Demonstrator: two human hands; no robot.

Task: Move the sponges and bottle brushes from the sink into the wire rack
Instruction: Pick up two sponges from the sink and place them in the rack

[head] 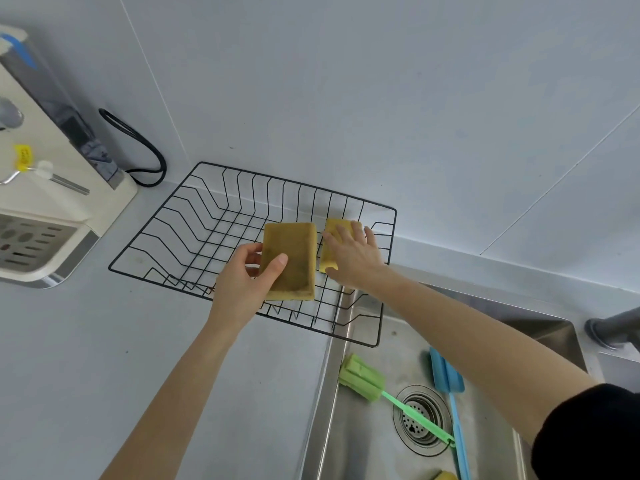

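Note:
A black wire rack (180, 216) lies on the counter, its right corner hanging over the steel sink (360, 427). My left hand (246, 282) grips a large yellow-brown sponge (291, 261) over the rack's front. My right hand (353, 254) rests on a smaller yellow sponge (332, 237) at the rack's right side, fingers spread across it. In the sink lie a green bottle brush (363, 377) and a blue bottle brush (446, 375), their handles crossing by the drain (420, 419). Part of another yellow sponge (445, 475) shows at the bottom edge.
A cream water dispenser (45, 188) with a drip tray stands at the left, a black cable (145, 150) looping behind it. A grey faucet base (609, 327) sits at the right edge. White wall panels rise behind the rack.

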